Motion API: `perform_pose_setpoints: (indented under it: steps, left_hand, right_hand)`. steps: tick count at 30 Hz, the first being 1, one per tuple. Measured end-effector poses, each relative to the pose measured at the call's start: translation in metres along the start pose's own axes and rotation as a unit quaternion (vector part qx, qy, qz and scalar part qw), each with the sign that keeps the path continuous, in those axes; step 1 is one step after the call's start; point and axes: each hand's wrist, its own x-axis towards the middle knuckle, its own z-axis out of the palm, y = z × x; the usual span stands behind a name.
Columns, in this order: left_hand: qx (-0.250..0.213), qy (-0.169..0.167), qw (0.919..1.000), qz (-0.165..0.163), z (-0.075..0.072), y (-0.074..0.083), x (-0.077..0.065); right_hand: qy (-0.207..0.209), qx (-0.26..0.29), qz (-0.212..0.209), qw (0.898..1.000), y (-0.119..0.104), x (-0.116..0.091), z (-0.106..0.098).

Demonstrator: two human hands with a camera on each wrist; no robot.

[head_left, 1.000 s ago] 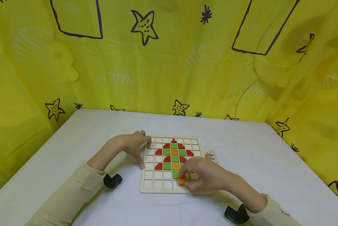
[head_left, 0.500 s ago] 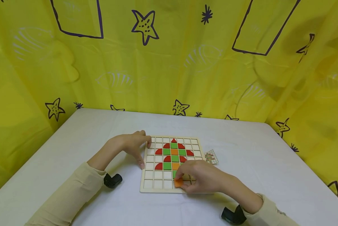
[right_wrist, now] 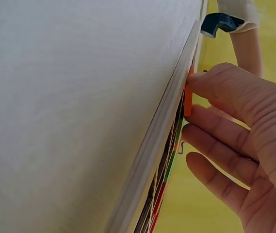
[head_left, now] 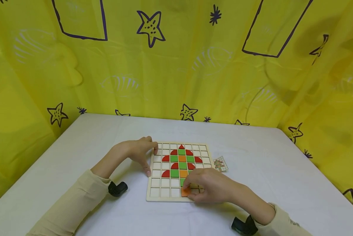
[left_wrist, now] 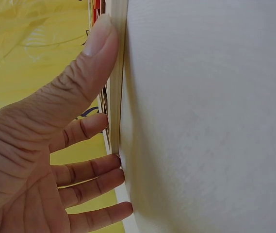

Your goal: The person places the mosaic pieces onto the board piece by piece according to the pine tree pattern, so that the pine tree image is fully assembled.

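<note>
A square wooden grid board (head_left: pixel 161 199) lies on the table. On it, a pattern of green, orange and red tiles runs down the middle, with a red triangle (head_left: pixel 181 147) at the top. My left hand (head_left: pixel 138 152) rests against the board's left edge, thumb on the side and fingers spread near the far corner. With thumb and fingers, my right hand (head_left: pixel 210 186) pinches an orange square tile (head_left: pixel 185 192) at a bottom-row cell, below a green tile (head_left: pixel 182 182). In the right wrist view this orange tile (right_wrist: pixel 188 99) is seen edge-on. My right hand hides the board's lower right part.
A small card with a printed grid pattern (head_left: pixel 221 164) lies beside the board's right edge. White cloth covers the table (head_left: pixel 111 216). A yellow curtain with drawn stars (head_left: pixel 176 75) hangs behind. Dark wrist-worn devices sit by the left sleeve (head_left: pixel 73 205) and right sleeve (head_left: pixel 285 219).
My right hand has moved slightly left and toward me with the orange tile, which has come from a tilt to lying about flat at the bottom-row cell. The left hand has stayed still.
</note>
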Motion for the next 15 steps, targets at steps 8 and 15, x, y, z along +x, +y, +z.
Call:
perform_pose_setpoints:
  steps: [8,15]
  left_hand:
    - [0.001,-0.003,1.0,0.004,0.001,-0.001,0.0]
    - [-0.001,-0.001,0.9999,0.01,0.0,0.001,0.002]
  right_hand:
    - [0.005,0.003,-0.006,1.0,0.001,-0.001,0.0]
    - [0.053,0.028,-0.004,0.998,0.007,-0.018,-0.004]
